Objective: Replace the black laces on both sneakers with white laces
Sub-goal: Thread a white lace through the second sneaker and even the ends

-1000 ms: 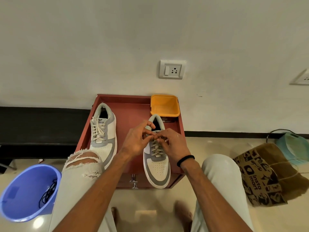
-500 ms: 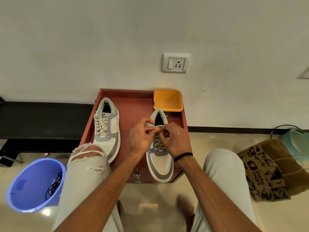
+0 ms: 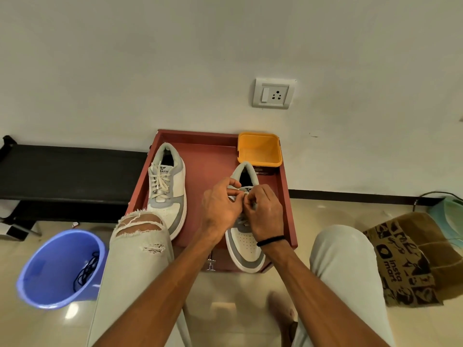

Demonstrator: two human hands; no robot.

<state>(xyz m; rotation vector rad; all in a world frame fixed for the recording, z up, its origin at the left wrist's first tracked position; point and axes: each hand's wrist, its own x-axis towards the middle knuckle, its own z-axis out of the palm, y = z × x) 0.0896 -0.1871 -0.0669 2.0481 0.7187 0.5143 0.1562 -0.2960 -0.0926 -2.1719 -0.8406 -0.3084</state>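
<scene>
The right-hand sneaker (image 3: 246,244) lay on the reddish-brown tabletop (image 3: 208,166) with its toe toward the person and overhanging the near edge. It was a low shoe with smooth off-white panels, grey overlays around the toe and heel, a perforated toe box and a dark lining at its opening. A white lace (image 3: 244,194) ran over its tongue; most of the lacing was hidden behind the hands. The left hand (image 3: 220,209) and the right hand (image 3: 265,214) met above the upper eyelets, fingers curled, each pinching the lace near its top. The grip of both was closed tight on that thin cord, thumbs and forefingers nearly touching across the tongue. A black band (image 3: 270,240) circled the right wrist.

The other sneaker (image 3: 166,186) sat on the left of the tabletop, well apart from the first, same colours, already threaded with flat cream-white laces criss-crossed up to a printed tongue label. A square orange plastic tub (image 3: 259,150) with rounded corners stood at the far right corner, just behind the held shoe's heel, on top of a dark box.

On the glossy tiled floor to the left stood a round blue plastic bucket (image 3: 50,269) with a tangle of black laces (image 3: 86,270) inside. A crumpled brown printed paper bag (image 3: 411,259) lay on the right. Pale ripped trousers covered the person's knees, the left knee showing through a frayed tear.
</scene>
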